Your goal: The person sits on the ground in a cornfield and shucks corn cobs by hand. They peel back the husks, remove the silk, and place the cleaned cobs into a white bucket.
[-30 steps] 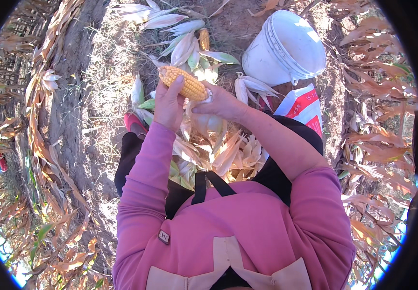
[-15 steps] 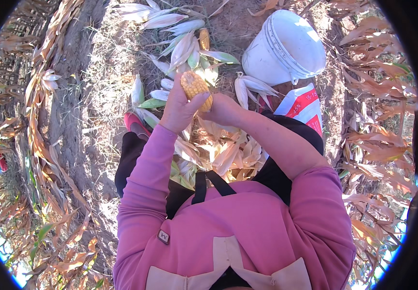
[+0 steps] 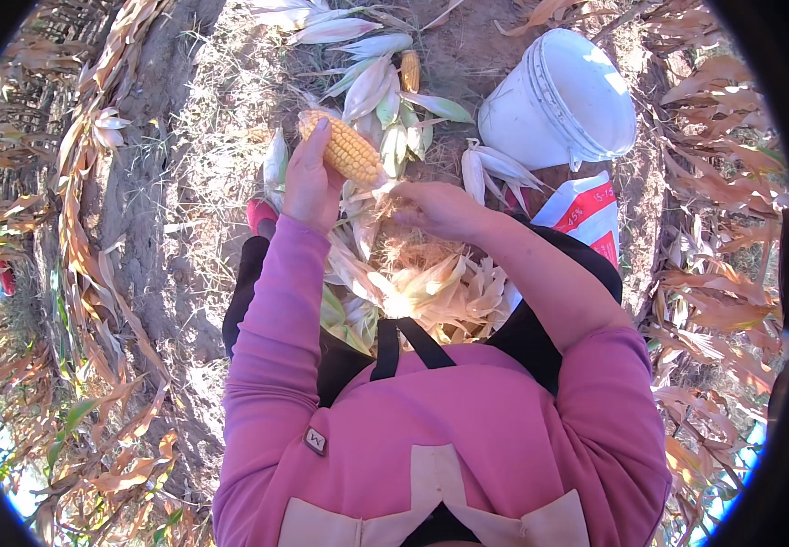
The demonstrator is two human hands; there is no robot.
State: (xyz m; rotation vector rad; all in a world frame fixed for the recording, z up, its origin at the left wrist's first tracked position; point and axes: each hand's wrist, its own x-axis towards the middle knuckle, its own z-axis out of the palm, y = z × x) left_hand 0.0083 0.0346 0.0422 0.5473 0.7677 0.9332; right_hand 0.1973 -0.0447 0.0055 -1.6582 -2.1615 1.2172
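Note:
A husked ear of yellow corn (image 3: pixel 344 149) lies tilted in my left hand (image 3: pixel 312 178), whose fingers are wrapped round its side with the thumb along the top. At the ear's lower end, my right hand (image 3: pixel 435 210) is closed, fingertips pinching pale husk at the base. Thin brownish strands hang below these fingers. Loose peeled husks (image 3: pixel 440 287) are heaped on the ground between my legs. Beyond my hands lie several ears still in pale green husks (image 3: pixel 371 87), with a bare yellow cob (image 3: pixel 410 71) among them.
A white bucket (image 3: pixel 513 114) leans on its side at the far right, its mouth facing right. Nearer stands a white and red printed bag (image 3: pixel 586 214) by my right leg. Dry corn stalks and leaves (image 3: pixel 718 301) line the right side; more dry leaves (image 3: pixel 71 219) run along the left.
The ear has been tipped over, its upper end swinging left. My right hand has drawn back from around it to its lower end. The whole view has shifted slightly.

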